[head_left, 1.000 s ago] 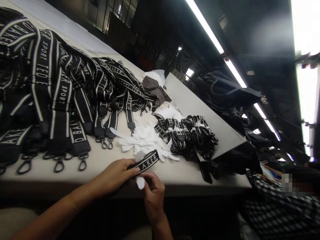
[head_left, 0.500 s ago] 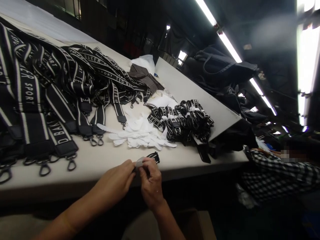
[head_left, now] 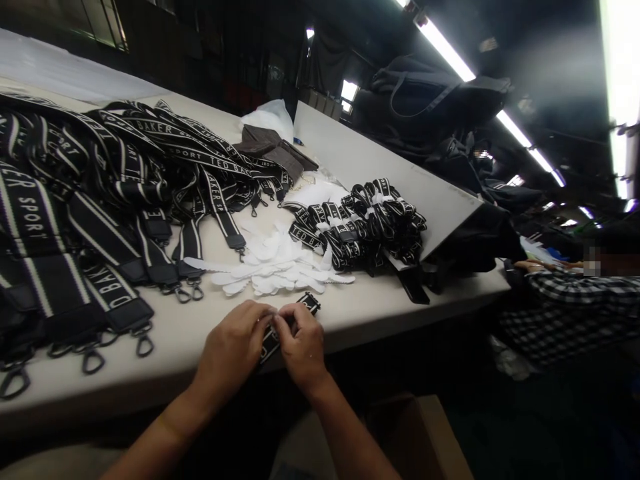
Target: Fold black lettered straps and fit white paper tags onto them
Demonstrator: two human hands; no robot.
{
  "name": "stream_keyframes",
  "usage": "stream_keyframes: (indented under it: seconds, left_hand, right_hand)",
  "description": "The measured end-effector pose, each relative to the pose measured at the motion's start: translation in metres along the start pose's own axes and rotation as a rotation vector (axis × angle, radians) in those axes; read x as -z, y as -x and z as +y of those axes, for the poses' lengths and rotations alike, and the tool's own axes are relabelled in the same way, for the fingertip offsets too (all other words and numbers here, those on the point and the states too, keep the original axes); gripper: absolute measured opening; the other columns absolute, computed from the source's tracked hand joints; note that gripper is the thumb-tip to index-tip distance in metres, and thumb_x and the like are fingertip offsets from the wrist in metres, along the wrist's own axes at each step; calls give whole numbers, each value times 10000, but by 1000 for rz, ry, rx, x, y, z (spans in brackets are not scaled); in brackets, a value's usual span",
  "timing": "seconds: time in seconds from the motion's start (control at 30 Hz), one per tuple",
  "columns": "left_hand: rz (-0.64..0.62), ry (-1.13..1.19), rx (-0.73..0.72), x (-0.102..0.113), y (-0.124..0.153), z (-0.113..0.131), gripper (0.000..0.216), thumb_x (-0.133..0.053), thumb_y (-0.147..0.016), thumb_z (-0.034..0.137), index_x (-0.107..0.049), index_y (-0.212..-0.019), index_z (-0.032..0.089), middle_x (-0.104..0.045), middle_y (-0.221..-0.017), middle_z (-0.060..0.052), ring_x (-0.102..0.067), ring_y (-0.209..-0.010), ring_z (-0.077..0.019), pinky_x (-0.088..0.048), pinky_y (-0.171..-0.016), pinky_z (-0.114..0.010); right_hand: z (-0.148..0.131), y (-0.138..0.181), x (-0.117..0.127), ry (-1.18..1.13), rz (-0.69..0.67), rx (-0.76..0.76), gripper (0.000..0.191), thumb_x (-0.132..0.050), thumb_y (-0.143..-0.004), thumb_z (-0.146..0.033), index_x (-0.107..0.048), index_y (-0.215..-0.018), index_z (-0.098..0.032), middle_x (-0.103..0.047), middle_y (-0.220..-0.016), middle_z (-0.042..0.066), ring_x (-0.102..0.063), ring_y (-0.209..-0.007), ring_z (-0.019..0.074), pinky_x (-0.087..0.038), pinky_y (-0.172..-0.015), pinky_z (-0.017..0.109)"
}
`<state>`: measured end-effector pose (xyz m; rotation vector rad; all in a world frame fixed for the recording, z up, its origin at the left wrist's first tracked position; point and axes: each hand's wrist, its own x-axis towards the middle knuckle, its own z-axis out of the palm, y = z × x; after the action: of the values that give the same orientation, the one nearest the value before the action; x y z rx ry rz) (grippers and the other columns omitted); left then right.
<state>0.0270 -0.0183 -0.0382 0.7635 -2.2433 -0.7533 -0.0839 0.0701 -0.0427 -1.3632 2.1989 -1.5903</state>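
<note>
My left hand [head_left: 235,347] and my right hand [head_left: 300,343] meet at the near edge of the table [head_left: 350,313], both gripping a folded black strap [head_left: 305,305] with white lettering. Only the strap's far end and a bit between my hands show. Just beyond my fingers lies a pile of white paper strips [head_left: 273,263]. Behind that pile sits a heap of folded, banded black straps [head_left: 365,223].
Long black lettered straps with metal clips [head_left: 115,200] cover the table's left side. A brown pouch [head_left: 273,148] and white bag [head_left: 270,117] lie at the back. A person in a checked shirt [head_left: 575,300] sits to the right. A cardboard box [head_left: 425,440] stands below.
The white strip held under the strap a second ago is no longer visible. Both hands have closed together over the folded strap at the table edge. The camera has tilted down.
</note>
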Motion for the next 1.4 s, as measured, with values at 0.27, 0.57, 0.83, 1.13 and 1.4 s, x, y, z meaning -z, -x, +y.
stream_keyframes:
  seconds: [0.27,0.57,0.83,1.13,1.4]
  left_hand:
    - [49,318,211,1,-8,-6,287,-544,-875,441,-714,-835,214,-704,-869,-18,-639,-842,-192,-450,-802,-285]
    - [260,69,-120,-5,-2,0,276,-502,-962,242,-735,-848,146,-680,-789,-46,-637,-757,-160,-479,-760,-257]
    - [307,68,-27,-3,-3,4,221,-576,-943,289,-749,-866,173,-715,-810,-37,-666,-753,-170,-498,-735,-274]
    - [264,49,-162,-2,0,-2,233,-536,-959,238,-743,-890,155,-719,-823,-48,-668,-772,-157,-498,-792,-249]
    - [-127,417,294,21,-19,-12,403,-565,-852,530,-711,-927,162,-662,-685,-22,-580,-565,-163,-478,-587,-263]
  right_hand:
    - [-13,-12,2,125,-104,-88,151,-711,-873,-227,-638,-745,-194,-654,-764,-37,-546,-662,116,-362,-662,247]
    - [-19,-23,0,298,-160,-189,112,-714,-831,-244,-628,-762,-227,-675,-705,-36,-614,-668,164,-346,-642,278]
    - [-14,-23,-3,194,-125,-159,66,-718,-858,-288,-694,-800,-266,-725,-769,-49,-639,-675,154,-412,-668,271]
    - [-12,-19,-11,251,-75,-86,69,-693,-830,-182,-671,-819,-247,-724,-827,-38,-673,-788,180,-401,-682,273]
    - [2,-5,-17,55,79,23,72,-704,-882,-225,-686,-813,-228,-708,-790,-42,-622,-681,134,-414,-675,248]
